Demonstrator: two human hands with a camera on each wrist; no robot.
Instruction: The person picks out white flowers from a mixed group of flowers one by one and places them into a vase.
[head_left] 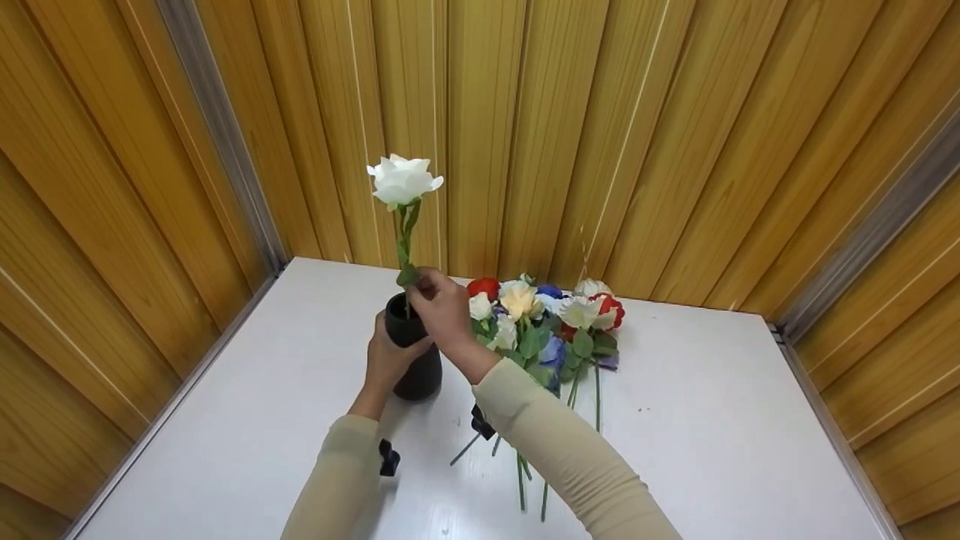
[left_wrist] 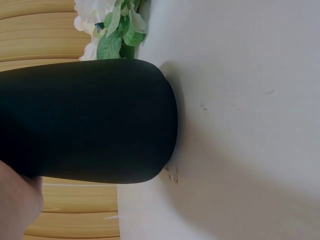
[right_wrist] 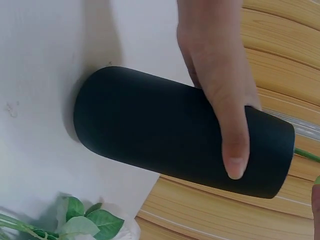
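**White rose at the vase mouth**

Left hand [head_left: 390,358] wraps the black vase [head_left: 415,352], steadying it upright on the white table [head_left: 712,420]. Right hand [head_left: 442,307] pinches the white rose [head_left: 403,180] low on its stem, stem end in the mouth, bloom upright above. Loose flowers [head_left: 547,315] lie just right of the vase, within reach.

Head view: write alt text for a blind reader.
The right hand pinches a white rose's green stem into a matte black cylindrical vase, which the left hand grips. Mixed loose flowers lie beside it on the white table.
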